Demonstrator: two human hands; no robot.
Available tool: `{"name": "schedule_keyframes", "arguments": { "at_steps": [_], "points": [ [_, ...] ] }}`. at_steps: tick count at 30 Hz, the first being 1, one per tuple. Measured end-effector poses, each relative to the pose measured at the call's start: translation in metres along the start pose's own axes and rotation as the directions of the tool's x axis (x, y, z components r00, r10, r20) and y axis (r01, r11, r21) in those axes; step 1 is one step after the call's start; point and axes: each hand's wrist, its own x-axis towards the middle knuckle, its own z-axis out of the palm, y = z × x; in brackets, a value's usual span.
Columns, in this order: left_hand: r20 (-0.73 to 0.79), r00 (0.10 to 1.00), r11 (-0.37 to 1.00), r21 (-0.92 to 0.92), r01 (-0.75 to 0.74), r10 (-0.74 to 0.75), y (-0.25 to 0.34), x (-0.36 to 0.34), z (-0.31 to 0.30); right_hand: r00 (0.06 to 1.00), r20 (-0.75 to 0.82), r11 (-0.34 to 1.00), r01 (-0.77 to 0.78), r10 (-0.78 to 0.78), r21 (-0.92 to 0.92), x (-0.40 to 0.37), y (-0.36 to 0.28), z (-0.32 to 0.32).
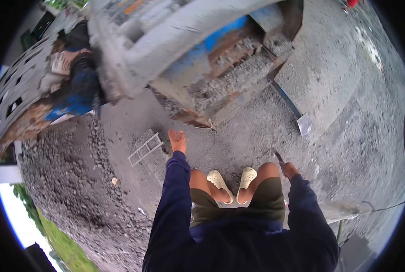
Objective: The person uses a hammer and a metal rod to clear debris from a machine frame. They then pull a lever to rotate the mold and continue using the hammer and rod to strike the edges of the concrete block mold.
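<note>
My left hand (178, 140) reaches forward over the ground with its fingers apart, holding nothing. Just left of it lies a pale ladder-shaped frame (145, 149) with rectangular openings, resting on or beside something grey that blends into the ground. My right hand (290, 170) is closed around a thin dark-handled tool (278, 154), which points forward and away from me; its tip is too small and blurred to name. Ahead of both hands stands a rusty metal tray (252, 93) with grey crumbly mix in it, below a machine with blue parts.
A large grey machine beam (166, 43) fills the top. Grey blocks with holes (16, 90) are stacked at left, above a gravel heap (75, 181). A dark metal bar (286, 97) with a pale flat piece (304, 124) lies right of the tray. My cream clogs (247, 177) stand on gritty ground.
</note>
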Motion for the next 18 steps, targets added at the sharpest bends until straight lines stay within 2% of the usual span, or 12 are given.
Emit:
{"name": "schedule_keyframes", "arguments": {
  "at_steps": [2, 3, 5, 7, 8, 9, 11, 13, 15, 16, 17, 18],
  "points": [
    [-0.125, 0.934, 0.941, 0.097, -0.325, 0.336, 0.020, -0.011, -0.029, 0.999, -0.032, 1.000, -0.021, 0.021, -0.005, -0.052, -0.011, 0.024],
    [-0.112, 0.907, 0.913, 0.070, -0.401, 0.406, -0.028, 0.050, 0.063, 0.986, -0.119, 0.991, 0.120, -0.114, 0.051, 0.087, 0.014, -0.003],
    [-0.072, 0.841, 0.836, 0.182, -0.518, 0.537, -0.055, 0.052, 0.057, 0.871, -0.319, 0.924, 0.322, -0.374, -0.204, 0.129, 0.067, 0.030],
    [-0.185, 0.812, 0.830, 0.040, -0.556, 0.553, -0.055, 0.039, 0.067, 0.911, -0.178, 0.911, 0.322, -0.372, -0.258, 0.160, 0.089, 0.039],
    [-0.127, 0.759, 0.767, 0.184, -0.614, 0.638, -0.050, 0.027, 0.070, 0.933, -0.151, 0.942, 0.307, -0.326, -0.138, 0.163, 0.087, 0.037],
    [-0.086, 0.743, 0.742, 0.201, -0.640, 0.664, -0.047, 0.019, 0.076, 0.953, -0.110, 0.959, 0.282, -0.282, -0.017, 0.154, 0.086, 0.033],
    [-0.087, 0.696, 0.695, 0.220, -0.684, 0.713, -0.053, 0.012, 0.085, 0.947, -0.177, 0.961, 0.277, -0.268, 0.027, 0.149, 0.098, 0.033],
    [-0.140, 0.690, 0.702, 0.217, -0.678, 0.710, -0.058, 0.027, 0.089, 0.953, -0.152, 0.958, 0.278, -0.264, 0.076, 0.150, 0.107, 0.039],
    [-0.231, 0.657, 0.695, 0.173, -0.698, 0.718, -0.049, 0.029, 0.103, 0.980, -0.129, 0.959, 0.175, -0.149, 0.221, 0.149, 0.108, 0.054],
    [-0.268, 0.628, 0.671, 0.115, -0.732, 0.731, -0.050, 0.021, 0.115, 0.914, -0.220, 0.925, 0.367, -0.340, 0.095, 0.164, 0.120, 0.069],
    [-0.255, 0.627, 0.669, 0.134, -0.731, 0.736, -0.053, 0.012, 0.125, 0.919, -0.207, 0.925, 0.363, -0.336, 0.114, 0.177, 0.134, 0.082],
    [-0.260, 0.575, 0.626, 0.193, -0.756, 0.775, -0.055, 0.002, 0.133, 0.879, -0.297, 0.890, 0.429, -0.372, 0.154, 0.175, 0.133, 0.088]
  ]
}}
